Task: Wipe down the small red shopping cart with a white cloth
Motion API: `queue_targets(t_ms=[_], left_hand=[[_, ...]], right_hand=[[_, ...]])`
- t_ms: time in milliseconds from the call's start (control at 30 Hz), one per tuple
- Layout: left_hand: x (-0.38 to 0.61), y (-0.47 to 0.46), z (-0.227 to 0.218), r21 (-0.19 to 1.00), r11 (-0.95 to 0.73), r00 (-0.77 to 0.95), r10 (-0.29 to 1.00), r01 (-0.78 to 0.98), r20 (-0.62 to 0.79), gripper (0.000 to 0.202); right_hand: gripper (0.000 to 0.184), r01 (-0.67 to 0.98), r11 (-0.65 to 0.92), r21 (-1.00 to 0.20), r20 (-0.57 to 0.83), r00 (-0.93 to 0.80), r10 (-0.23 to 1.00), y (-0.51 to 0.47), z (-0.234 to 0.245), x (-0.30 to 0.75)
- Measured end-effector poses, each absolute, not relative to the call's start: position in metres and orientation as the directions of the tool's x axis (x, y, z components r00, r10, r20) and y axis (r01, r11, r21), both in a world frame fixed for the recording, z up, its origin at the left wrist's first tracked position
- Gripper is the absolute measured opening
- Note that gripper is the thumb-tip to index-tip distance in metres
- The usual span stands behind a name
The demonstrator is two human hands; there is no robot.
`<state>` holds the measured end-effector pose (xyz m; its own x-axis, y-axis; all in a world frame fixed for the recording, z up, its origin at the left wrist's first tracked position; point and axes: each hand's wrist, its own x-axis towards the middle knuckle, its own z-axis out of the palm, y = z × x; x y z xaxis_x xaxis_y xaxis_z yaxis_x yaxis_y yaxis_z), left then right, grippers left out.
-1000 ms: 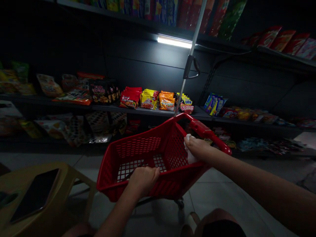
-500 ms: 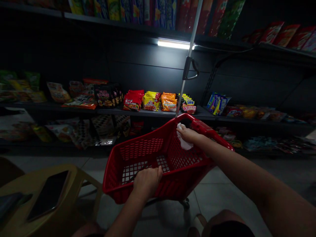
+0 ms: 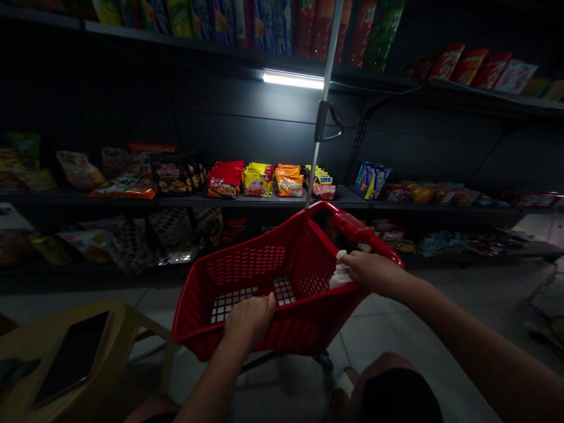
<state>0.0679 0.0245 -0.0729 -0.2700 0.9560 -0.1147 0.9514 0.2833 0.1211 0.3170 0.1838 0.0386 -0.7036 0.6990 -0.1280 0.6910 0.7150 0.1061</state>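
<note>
In front of me stands a red plastic shopping cart [image 3: 273,332] with lattice walls and a grid floor. My left hand [image 3: 250,318] is closed over the near rim of the basket, thumb toward the inside. A white cloth [image 3: 341,274] is bunched in my right hand [image 3: 372,271], which presses it against the inner corner of the basket below the cart handle [image 3: 359,229]. The fingertips of my right hand are partly hidden by the cloth. A metal pole [image 3: 324,88] with a dark grip rises behind the cart.
Dark shelves [image 3: 264,202] behind the cart hold several rows of snack packets [image 3: 224,180]. A lamp [image 3: 293,79] glows under the upper shelf. At the lower left, a yellowish stool [image 3: 118,329] bears a phone [image 3: 74,357]. My knee [image 3: 396,388] is close beneath the cart.
My right hand has moved the white cloth from the far side of the basket's handle end toward the near corner. My left hand stays on the rim. The view has shifted slightly right.
</note>
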Motion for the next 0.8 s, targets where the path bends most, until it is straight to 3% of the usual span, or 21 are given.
queue_targets(t_ms=[100, 233, 333, 467, 633, 800], left_hand=[[0.069, 0.024, -0.071, 0.101, 0.263, -0.249, 0.959, 0.959, -0.134, 0.058], [0.066, 0.024, -0.071, 0.018, 0.203, -0.197, 0.967, 0.979, -0.161, 0.048], [0.06, 0.025, -0.074, 0.026, 0.211, -0.205, 0.968, 0.977, -0.146, 0.053], [0.054, 0.025, -0.078, -0.019, 0.186, -0.186, 0.971, 0.982, -0.148, 0.053], [0.05, 0.028, -0.08, -0.116, 0.093, -0.111, 0.982, 0.989, -0.154, 0.049], [0.047, 0.032, -0.086, -0.192, 0.032, -0.064, 0.984, 0.981, -0.164, 0.048]], right_hand=[[0.022, 0.696, 0.71, 0.104, -0.039, -0.711, 0.702, 0.159, 0.039, 0.32], [0.027, 0.51, 0.853, 0.109, 0.112, -0.859, 0.499, 0.128, 0.012, 0.307], [0.033, 0.377, 0.917, 0.132, 0.127, -0.924, 0.361, 0.135, 0.0, 0.312], [0.036, 0.249, 0.96, 0.128, 0.078, -0.968, 0.241, 0.186, 0.017, 0.363], [0.036, 0.356, 0.924, 0.143, 0.067, -0.934, 0.35, 0.234, 0.046, 0.413], [0.038, 0.374, 0.899, 0.228, -0.015, -0.922, 0.387, 0.217, 0.051, 0.381]])
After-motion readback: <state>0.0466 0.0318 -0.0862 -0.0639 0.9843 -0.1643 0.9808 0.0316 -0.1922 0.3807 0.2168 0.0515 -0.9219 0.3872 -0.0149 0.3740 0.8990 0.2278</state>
